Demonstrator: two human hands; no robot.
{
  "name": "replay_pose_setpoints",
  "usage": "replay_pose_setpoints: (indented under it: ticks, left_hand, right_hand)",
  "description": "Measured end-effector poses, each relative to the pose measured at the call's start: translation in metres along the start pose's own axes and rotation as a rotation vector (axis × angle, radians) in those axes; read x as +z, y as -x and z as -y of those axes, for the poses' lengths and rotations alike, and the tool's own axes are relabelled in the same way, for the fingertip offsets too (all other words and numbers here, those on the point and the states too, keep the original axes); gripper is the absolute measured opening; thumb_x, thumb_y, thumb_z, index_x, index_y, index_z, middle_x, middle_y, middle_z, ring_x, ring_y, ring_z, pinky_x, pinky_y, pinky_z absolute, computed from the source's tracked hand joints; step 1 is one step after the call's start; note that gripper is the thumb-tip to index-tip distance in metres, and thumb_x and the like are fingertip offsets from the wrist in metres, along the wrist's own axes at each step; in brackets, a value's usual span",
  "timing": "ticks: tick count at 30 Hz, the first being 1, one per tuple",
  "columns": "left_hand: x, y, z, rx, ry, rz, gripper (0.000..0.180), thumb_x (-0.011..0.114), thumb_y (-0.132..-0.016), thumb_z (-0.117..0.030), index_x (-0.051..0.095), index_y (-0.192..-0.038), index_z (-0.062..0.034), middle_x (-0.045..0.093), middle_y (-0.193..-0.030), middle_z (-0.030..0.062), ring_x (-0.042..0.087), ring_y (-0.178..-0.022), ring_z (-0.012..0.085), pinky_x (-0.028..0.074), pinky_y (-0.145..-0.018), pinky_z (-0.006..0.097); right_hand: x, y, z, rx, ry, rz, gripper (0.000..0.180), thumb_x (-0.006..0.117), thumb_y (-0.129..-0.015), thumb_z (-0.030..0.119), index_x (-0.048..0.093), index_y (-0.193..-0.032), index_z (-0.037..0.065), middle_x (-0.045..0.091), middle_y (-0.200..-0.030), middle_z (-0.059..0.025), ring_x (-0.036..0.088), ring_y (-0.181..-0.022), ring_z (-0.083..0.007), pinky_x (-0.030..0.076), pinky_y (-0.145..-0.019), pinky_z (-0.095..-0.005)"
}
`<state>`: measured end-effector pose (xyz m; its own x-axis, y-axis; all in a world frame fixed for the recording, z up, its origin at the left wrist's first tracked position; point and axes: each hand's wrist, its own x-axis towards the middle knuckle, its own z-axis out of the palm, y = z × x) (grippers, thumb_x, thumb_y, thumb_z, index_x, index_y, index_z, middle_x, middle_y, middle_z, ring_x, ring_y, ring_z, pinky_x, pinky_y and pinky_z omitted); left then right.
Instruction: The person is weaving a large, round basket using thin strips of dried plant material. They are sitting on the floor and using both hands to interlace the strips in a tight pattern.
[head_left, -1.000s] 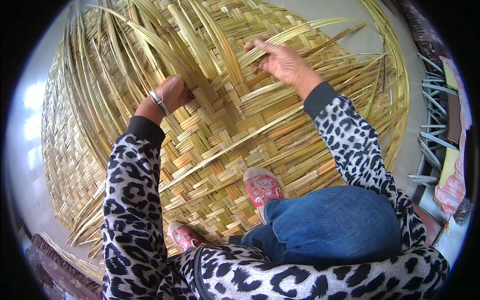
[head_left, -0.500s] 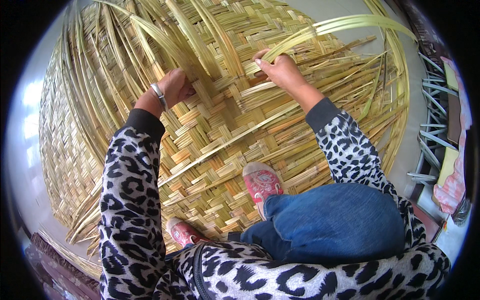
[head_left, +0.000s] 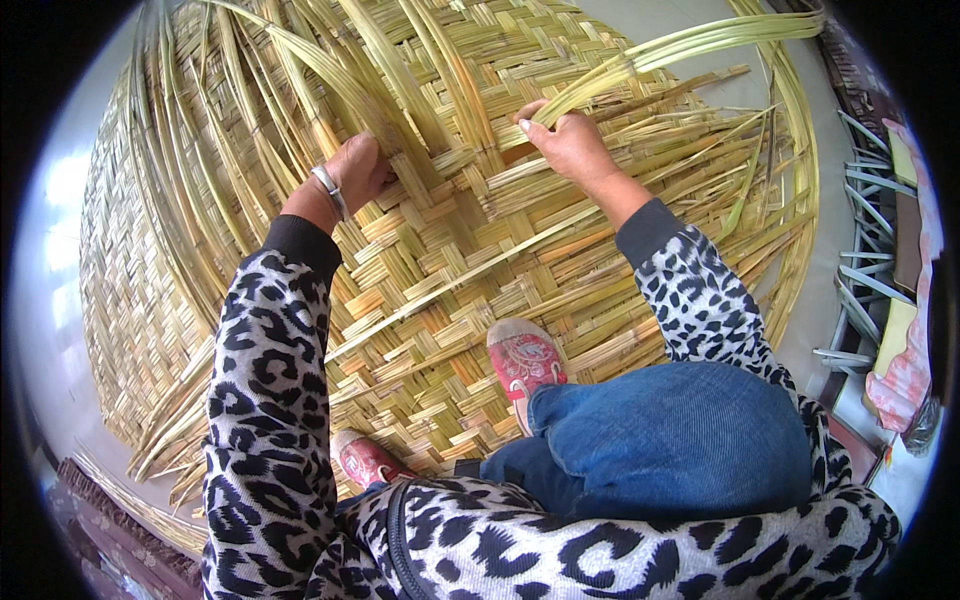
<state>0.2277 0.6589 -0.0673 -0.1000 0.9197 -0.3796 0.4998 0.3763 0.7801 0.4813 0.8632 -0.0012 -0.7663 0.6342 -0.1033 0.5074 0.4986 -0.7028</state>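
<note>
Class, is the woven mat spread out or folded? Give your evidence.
Spread out: the woven mat lies open across the floor, and both red shoes rest on its weave.

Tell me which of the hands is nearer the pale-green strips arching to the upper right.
Right. The right hand pinches the pale-green strips; the left hand is farther left, by other strips on the woven mat.

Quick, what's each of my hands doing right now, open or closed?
Left hand: curled closed at the woven mat; whether it grips a strip can't be told.
Right hand: closed, holding pale green strips.
</note>
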Motion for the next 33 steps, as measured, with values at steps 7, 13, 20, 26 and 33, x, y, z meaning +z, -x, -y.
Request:
replay_pose_setpoints:
  ticks: [7,13,20,26,33]
  left_hand:
    - [0.02,0.009,-0.011,-0.167,0.943,-0.248,0.016,0.049,-0.083,0.002,0.059,-0.095,0.0003,0.063,-0.089,0.0089,0.061,-0.071,0.0178,0.052,-0.065,0.033]
    - [0.051,0.021,-0.055,-0.046,0.768,-0.415,0.057,0.066,-0.084,-0.004,0.038,-0.132,0.009,0.061,-0.115,0.0197,0.062,-0.102,0.0227,0.052,-0.086,0.028]
    - [0.067,0.009,-0.106,-0.468,-0.089,-0.578,0.117,0.081,-0.068,-0.055,0.02,-0.144,0.0083,0.063,-0.12,0.0272,0.062,-0.114,0.0358,0.042,-0.1,0.045]
    - [0.069,0.007,-0.126,-0.614,-0.202,-0.542,0.115,0.081,-0.068,-0.053,0.019,-0.148,0.0016,0.066,-0.117,0.0201,0.063,-0.111,0.0333,0.04,-0.098,0.048]
    - [0.075,0.019,-0.112,-0.491,-0.125,-0.607,0.11,0.084,-0.07,-0.043,0.022,-0.149,0.0015,0.065,-0.117,0.0201,0.06,-0.113,0.0337,0.04,-0.099,0.046]
  right_hand:
    - [0.001,-0.018,-0.002,-0.067,-0.018,0.018,0.024,0.059,-0.09,0.032,0.07,-0.098,0.012,0.068,-0.079,-0.0123,0.065,-0.075,-0.0303,0.051,-0.07,-0.0421]
    - [0.003,-0.018,0.006,0.015,-0.172,0.029,0.02,0.064,-0.088,0.027,0.07,-0.096,0.01,0.067,-0.075,-0.0077,0.064,-0.072,-0.0221,0.052,-0.07,-0.0369]
    - [0.007,-0.015,0.011,0.062,-0.289,0.02,0.019,0.062,-0.089,0.026,0.069,-0.094,0.009,0.066,-0.074,-0.0073,0.063,-0.07,-0.0206,0.051,-0.067,-0.0365]
    - [0.01,-0.006,0.013,0.108,-0.376,-0.006,0.013,0.063,-0.091,0.017,0.069,-0.096,0.006,0.069,-0.079,-0.0069,0.067,-0.063,-0.0152,0.053,-0.059,-0.0308]
    - [0.011,0.003,0.003,0.362,-0.502,0.073,0.019,0.063,-0.096,0.017,0.065,-0.11,0.004,0.067,-0.094,-0.0045,0.067,-0.075,-0.0122,0.054,-0.063,-0.0244]
